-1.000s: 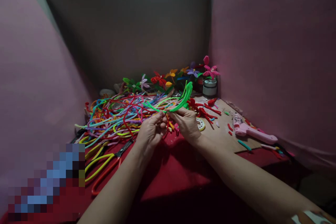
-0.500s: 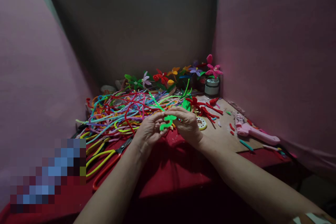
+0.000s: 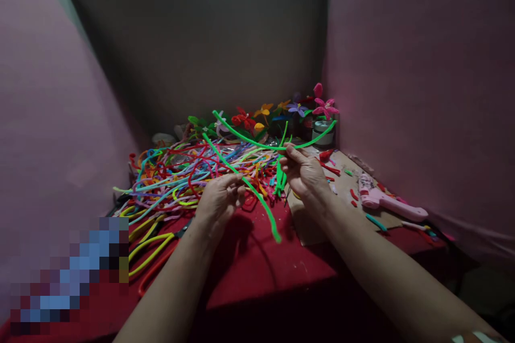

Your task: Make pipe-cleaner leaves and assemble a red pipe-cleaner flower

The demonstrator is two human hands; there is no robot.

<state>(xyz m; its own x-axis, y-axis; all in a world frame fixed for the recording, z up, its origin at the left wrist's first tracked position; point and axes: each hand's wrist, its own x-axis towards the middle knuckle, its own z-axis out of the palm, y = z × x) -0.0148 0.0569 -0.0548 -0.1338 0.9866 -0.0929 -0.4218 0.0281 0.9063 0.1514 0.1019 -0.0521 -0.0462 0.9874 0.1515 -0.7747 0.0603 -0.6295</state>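
My left hand (image 3: pixel 219 198) pinches a bright green pipe cleaner (image 3: pixel 263 209) near its middle. The stem runs slantwise, its lower end curving down over the red cloth (image 3: pixel 277 273). Higher and to the right, my right hand (image 3: pixel 309 176) grips a second green pipe cleaner (image 3: pixel 249 140), which bows in a wide curve with both ends raised. The two stems are apart from each other. Just behind my right fingers lies a bunch of green pipe-cleaner pieces (image 3: pixel 279 174). A heap of multicoloured pipe cleaners (image 3: pixel 177 163) spreads beyond my left hand.
Pipe-cleaner flowers (image 3: pixel 244 117) stand along the back. On the right, a pink glue gun (image 3: pixel 392 206) and cut scraps lie on a cardboard sheet (image 3: pixel 308 225). Yellow-handled scissors (image 3: pixel 151 249) rest by my left forearm, near a pixelated patch. Pink walls flank the table.
My hands were together around a bent green piece; now they are apart, each with a straighter green stem. My right hand moved up and right. The red flower and round tape spool are now mostly hidden.
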